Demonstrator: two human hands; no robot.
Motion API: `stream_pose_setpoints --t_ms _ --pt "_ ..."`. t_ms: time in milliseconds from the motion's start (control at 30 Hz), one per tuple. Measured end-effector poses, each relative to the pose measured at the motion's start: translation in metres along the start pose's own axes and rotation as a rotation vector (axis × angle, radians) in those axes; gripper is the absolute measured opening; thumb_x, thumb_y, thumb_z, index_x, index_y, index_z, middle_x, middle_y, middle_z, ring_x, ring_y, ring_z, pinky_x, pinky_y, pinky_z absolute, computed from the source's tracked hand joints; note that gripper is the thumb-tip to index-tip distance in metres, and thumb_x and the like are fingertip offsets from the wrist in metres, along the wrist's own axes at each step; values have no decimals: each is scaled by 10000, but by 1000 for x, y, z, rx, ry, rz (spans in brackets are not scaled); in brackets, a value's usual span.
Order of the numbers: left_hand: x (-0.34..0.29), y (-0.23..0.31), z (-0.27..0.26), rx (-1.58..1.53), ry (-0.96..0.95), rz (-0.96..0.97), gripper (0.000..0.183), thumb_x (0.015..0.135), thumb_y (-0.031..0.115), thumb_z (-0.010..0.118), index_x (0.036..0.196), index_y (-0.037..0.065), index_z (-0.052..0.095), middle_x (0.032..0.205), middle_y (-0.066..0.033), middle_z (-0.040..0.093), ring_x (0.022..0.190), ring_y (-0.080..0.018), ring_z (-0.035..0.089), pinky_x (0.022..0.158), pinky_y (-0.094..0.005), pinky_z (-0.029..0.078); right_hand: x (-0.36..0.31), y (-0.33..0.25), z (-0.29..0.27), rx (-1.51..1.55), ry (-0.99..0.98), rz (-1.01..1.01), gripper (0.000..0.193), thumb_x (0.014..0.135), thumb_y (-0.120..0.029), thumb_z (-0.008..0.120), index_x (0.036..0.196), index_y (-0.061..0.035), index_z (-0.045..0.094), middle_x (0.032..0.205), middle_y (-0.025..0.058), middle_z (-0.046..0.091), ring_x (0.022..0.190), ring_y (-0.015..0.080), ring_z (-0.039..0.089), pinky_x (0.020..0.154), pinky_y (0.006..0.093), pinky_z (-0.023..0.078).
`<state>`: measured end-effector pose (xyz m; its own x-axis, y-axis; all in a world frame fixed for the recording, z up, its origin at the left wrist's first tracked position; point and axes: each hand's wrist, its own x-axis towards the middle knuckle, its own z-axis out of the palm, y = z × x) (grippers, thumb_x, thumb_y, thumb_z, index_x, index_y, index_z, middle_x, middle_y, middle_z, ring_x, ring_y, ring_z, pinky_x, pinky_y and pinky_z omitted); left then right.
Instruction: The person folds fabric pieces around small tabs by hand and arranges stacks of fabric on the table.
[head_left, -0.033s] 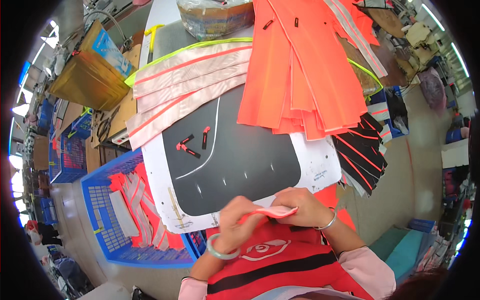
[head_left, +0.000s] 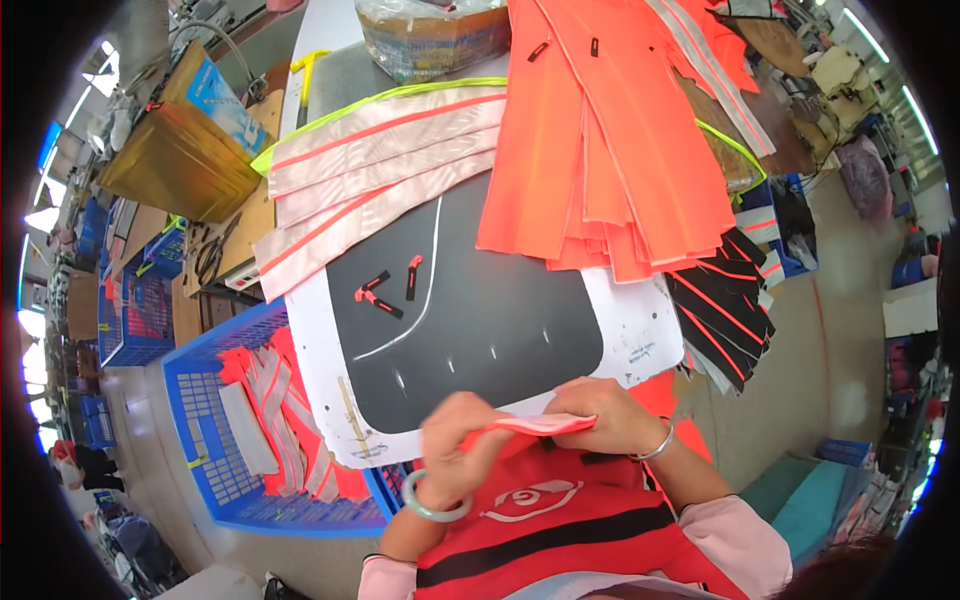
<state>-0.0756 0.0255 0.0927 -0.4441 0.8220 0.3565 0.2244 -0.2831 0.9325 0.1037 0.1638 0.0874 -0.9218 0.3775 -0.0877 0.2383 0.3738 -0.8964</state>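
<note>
Just past the front edge of the board (head_left: 390, 447), both hands hold an orange-and-pale fabric strip (head_left: 528, 424) in front of my red apron. My left hand (head_left: 457, 452), with a pale bangle on the wrist, is closed on the strip's left end. My right hand (head_left: 612, 420) grips the right end, thumb on top. Between them the strip looks folded or narrow. Small black zipper pulls with red ends (head_left: 384, 304) lie on the board's dark grey face beside a curved white line.
Orange fabric panels (head_left: 600, 170) and silvery reflective strips (head_left: 385, 150) overlap the board's far side. Black strips with orange lines (head_left: 722, 310) hang at its right. A blue crate (head_left: 205, 440) holding orange and silver pieces stands at left. A yellow-wrapped box (head_left: 180, 150) sits farther back.
My left hand has shifted slightly left, and more of the strip shows between my hands. My right hand stays nearly in place.
</note>
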Motion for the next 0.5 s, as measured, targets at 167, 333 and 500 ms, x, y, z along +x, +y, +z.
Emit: stream_pose_setpoints --t_ms 167,333,500 --pt "38 -6 -58 -209 241 -179 209 890 135 653 1037 -9 618 934 -93 616 843 -174 598 740 -288 473 -5 20 -2 142 -79 175 216 793 -232 761 883 -46 700 843 71 714 722 234 676 677 342 518" --pt "32 -40 -69 -176 305 -367 271 909 86 635 1165 5 603 1069 -85 631 947 -152 608 833 -283 489 70 -26 -117 220 409 318 457 741 -83 789 1152 -20 600 995 21 661 915 112 631 823 302 523" --pt "-2 -73 -71 475 79 -322 268 804 78 723 1059 24 662 1095 -144 638 1047 -316 600 913 -381 471 210 -46 -315 -258 568 70 616 847 -372 739 1292 8 548 1127 63 672 989 136 648 842 301 514"
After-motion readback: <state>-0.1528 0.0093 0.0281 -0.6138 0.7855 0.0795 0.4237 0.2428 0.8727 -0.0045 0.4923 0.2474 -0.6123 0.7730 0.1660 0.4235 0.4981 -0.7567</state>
